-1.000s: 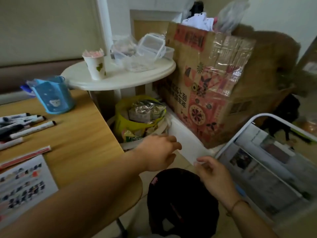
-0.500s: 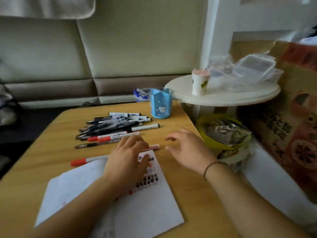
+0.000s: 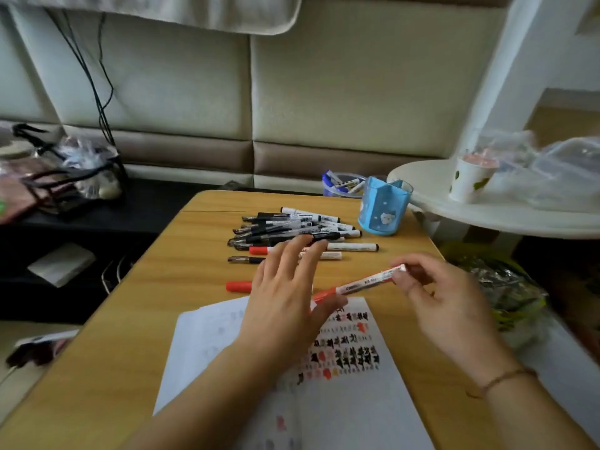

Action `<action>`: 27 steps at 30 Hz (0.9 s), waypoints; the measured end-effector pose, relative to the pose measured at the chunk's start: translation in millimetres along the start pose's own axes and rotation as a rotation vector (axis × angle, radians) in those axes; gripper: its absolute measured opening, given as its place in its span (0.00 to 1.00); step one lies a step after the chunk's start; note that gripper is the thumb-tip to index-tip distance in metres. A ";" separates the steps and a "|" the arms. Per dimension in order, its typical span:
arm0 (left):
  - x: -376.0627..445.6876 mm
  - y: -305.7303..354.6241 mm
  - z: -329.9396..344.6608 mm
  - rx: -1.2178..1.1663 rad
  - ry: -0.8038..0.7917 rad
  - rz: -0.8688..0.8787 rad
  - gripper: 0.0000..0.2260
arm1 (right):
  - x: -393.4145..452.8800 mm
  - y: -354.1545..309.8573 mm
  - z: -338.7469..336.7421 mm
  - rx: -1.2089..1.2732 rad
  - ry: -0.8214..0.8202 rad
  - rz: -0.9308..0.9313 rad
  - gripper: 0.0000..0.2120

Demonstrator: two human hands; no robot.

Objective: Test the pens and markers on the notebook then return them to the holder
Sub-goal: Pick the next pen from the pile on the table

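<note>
My right hand (image 3: 444,306) pinches the back end of a white marker with a red cap (image 3: 360,285), lifted above the open notebook (image 3: 341,401). My left hand (image 3: 285,300) hovers with fingers spread, its thumb at the marker's red cap end. The notebook page carries rows of black and red test marks. A pile of black and white pens and markers (image 3: 292,228) lies on the wooden table (image 3: 130,336) beyond my hands. Another red-capped marker (image 3: 238,286) lies left of my left hand. The blue pen holder (image 3: 384,206) stands at the table's far right.
A round white side table (image 3: 487,216) with a paper cup (image 3: 467,178) and plastic boxes stands to the right. A small tub of markers (image 3: 341,184) sits behind the holder. A yellow-green bag (image 3: 506,287) lies beside the table's right edge. Bags rest on a dark bench at left.
My view swung from the floor clutter back to the table. My right hand picked up the red-capped marker from beside the notebook, and my left hand lifted off the page toward its cap.
</note>
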State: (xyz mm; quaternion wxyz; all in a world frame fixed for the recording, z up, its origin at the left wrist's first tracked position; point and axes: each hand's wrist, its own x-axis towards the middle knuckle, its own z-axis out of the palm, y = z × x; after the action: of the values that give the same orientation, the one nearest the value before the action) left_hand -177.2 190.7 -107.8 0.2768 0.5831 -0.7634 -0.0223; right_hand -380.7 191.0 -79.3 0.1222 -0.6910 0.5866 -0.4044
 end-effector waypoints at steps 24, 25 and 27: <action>-41.9 -23.4 -9.2 -0.522 -0.162 0.320 0.04 | -56.9 -28.1 69.7 0.910 -0.385 0.064 0.13; -41.7 -23.0 -9.6 -0.528 -0.162 0.320 0.04 | -56.7 -28.3 69.7 0.925 -0.390 0.060 0.13; -41.5 -22.8 -9.6 -0.523 -0.162 0.323 0.04 | -56.0 -28.6 69.7 0.968 -0.407 0.056 0.13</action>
State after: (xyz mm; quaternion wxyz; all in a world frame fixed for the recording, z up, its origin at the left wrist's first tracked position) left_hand -146.0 223.6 -124.3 0.3559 0.3595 -0.8341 -0.2199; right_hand -310.5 228.7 -129.0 0.5498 -0.6038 0.3152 -0.4835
